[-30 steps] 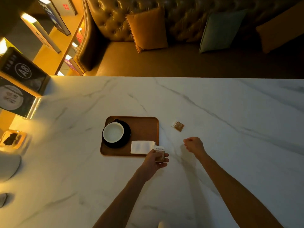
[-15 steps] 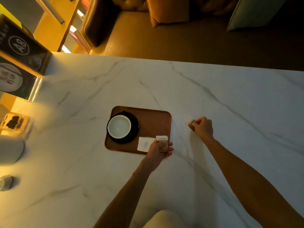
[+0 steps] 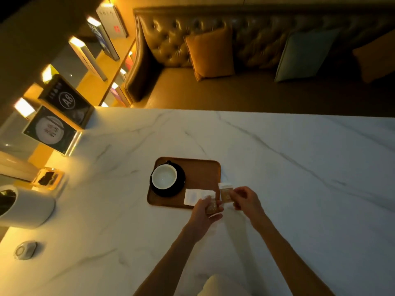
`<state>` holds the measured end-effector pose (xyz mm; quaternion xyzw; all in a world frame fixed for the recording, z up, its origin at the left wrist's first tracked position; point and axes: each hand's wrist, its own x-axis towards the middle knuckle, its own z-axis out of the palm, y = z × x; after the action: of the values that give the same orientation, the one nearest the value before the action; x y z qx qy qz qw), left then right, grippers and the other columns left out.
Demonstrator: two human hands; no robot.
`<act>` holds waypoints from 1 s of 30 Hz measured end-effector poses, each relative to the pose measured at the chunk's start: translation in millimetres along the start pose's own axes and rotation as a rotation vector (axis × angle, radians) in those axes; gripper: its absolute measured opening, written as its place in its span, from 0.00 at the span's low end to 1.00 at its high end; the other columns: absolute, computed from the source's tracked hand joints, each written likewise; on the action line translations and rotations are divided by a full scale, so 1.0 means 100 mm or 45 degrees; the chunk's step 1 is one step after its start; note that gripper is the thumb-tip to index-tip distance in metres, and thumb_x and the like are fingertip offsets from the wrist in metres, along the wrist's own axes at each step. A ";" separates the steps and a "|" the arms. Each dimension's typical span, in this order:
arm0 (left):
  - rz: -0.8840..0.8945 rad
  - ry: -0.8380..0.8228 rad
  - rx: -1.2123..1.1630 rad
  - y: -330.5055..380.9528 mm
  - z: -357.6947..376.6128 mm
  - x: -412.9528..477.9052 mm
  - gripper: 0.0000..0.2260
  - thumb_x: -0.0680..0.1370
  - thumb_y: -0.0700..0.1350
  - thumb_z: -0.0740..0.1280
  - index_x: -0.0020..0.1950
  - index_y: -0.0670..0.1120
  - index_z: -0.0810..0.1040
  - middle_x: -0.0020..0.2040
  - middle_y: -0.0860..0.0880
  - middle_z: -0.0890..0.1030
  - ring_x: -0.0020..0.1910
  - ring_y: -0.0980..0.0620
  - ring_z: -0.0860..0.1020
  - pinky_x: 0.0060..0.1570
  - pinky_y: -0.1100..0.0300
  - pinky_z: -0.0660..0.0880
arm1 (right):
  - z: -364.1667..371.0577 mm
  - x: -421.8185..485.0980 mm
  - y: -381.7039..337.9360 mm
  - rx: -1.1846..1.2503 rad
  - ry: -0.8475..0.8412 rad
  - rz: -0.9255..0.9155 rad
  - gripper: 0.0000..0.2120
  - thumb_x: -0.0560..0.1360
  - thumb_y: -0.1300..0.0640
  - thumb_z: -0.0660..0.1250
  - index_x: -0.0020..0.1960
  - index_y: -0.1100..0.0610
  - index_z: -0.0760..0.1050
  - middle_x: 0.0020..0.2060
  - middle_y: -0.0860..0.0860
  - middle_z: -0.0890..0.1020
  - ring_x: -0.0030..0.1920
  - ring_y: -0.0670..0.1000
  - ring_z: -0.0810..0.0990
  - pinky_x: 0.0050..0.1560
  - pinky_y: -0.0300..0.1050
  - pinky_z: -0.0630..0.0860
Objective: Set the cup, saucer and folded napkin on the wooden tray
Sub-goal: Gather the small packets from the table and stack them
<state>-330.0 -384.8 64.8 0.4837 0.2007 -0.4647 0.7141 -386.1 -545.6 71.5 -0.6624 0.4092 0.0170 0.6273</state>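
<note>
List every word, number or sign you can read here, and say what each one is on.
"A8": white circle on the black standing sign.
Too blurred: small characters beside it.
Too blurred: red marks on the upright grey book.
Too blurred: print on the white-topped sachet in the right hand and the brown packet in the left hand.

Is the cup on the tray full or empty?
Empty: the cup stands upright on its dark saucer, its pale inside showing bare.
</note>
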 end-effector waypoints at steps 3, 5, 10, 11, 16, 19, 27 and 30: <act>0.075 -0.055 0.053 -0.07 0.00 -0.30 0.16 0.82 0.51 0.59 0.64 0.42 0.74 0.57 0.39 0.80 0.52 0.44 0.80 0.48 0.50 0.78 | 0.10 -0.40 -0.08 -0.005 -0.058 -0.108 0.08 0.74 0.56 0.70 0.50 0.60 0.76 0.40 0.55 0.82 0.32 0.50 0.79 0.32 0.40 0.78; 0.121 -0.104 0.066 -0.11 0.00 -0.50 0.17 0.83 0.51 0.59 0.64 0.42 0.75 0.60 0.39 0.81 0.56 0.43 0.81 0.51 0.49 0.78 | 0.15 -0.62 -0.09 -0.070 -0.057 -0.185 0.07 0.74 0.57 0.70 0.49 0.60 0.77 0.40 0.54 0.82 0.33 0.50 0.80 0.31 0.40 0.77; 0.256 -0.167 0.139 -0.25 -0.04 -0.87 0.11 0.83 0.41 0.58 0.62 0.41 0.76 0.59 0.39 0.82 0.59 0.42 0.81 0.53 0.47 0.80 | 0.27 -1.06 0.04 -0.107 -0.055 -0.281 0.05 0.74 0.55 0.70 0.47 0.55 0.77 0.40 0.51 0.83 0.38 0.50 0.82 0.33 0.40 0.78; 0.269 -0.166 0.151 -0.29 -0.06 -0.92 0.12 0.83 0.41 0.57 0.64 0.40 0.75 0.60 0.39 0.82 0.59 0.41 0.81 0.54 0.46 0.79 | 0.29 -1.13 0.08 -0.113 -0.055 -0.291 0.05 0.74 0.54 0.70 0.47 0.54 0.77 0.40 0.50 0.83 0.39 0.49 0.83 0.34 0.39 0.79; 0.332 -0.145 0.139 -0.49 -0.17 -1.13 0.13 0.84 0.40 0.55 0.65 0.41 0.73 0.61 0.38 0.80 0.61 0.39 0.79 0.60 0.39 0.75 | 0.37 -1.39 0.28 -0.053 -0.075 -0.303 0.03 0.73 0.54 0.70 0.46 0.52 0.78 0.41 0.48 0.83 0.41 0.47 0.83 0.41 0.43 0.82; 0.349 -0.102 0.085 -0.57 -0.24 -1.19 0.12 0.83 0.38 0.56 0.63 0.42 0.74 0.57 0.39 0.82 0.58 0.40 0.80 0.60 0.40 0.76 | 0.35 -1.49 0.34 0.035 -0.154 -0.262 0.04 0.74 0.55 0.70 0.48 0.50 0.78 0.44 0.50 0.83 0.42 0.50 0.84 0.40 0.41 0.82; 0.409 -0.177 0.072 -0.60 -0.23 -1.29 0.13 0.80 0.41 0.61 0.63 0.41 0.74 0.54 0.40 0.82 0.55 0.43 0.80 0.58 0.41 0.76 | 0.29 -1.54 0.29 0.095 -0.333 -0.293 0.07 0.75 0.58 0.67 0.50 0.51 0.81 0.40 0.52 0.86 0.38 0.49 0.85 0.41 0.40 0.82; 0.446 -0.107 0.183 -0.55 -0.21 -1.27 0.11 0.81 0.40 0.61 0.63 0.44 0.74 0.57 0.40 0.81 0.58 0.41 0.80 0.60 0.41 0.77 | 0.25 -1.50 0.27 -0.039 -0.238 -0.406 0.06 0.75 0.57 0.68 0.50 0.50 0.81 0.40 0.49 0.86 0.38 0.49 0.85 0.40 0.40 0.82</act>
<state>-435.5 -312.1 121.3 0.5411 0.0497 -0.3661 0.7554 -488.2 -443.1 124.6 -0.7238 0.2386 -0.0152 0.6472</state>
